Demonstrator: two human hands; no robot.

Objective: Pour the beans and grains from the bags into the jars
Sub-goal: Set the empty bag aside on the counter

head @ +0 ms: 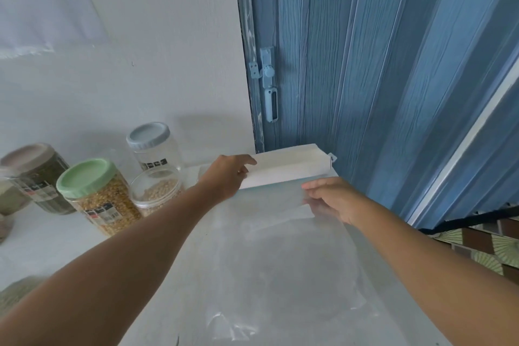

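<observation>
A blue wood-grain folding door [379,64] with a pale blue plastic latch handle [269,84] fills the upper right; patterned brown-and-green floor tiles [491,247] show lower right.

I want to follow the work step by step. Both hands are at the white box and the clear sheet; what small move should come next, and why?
Probably pull the clear sheet a little further toward the body with the right hand, while the left hand keeps its grip on the white box. The right fingers already pinch the sheet's edge near the box, and the sheet lies stretched over the table.
</observation>
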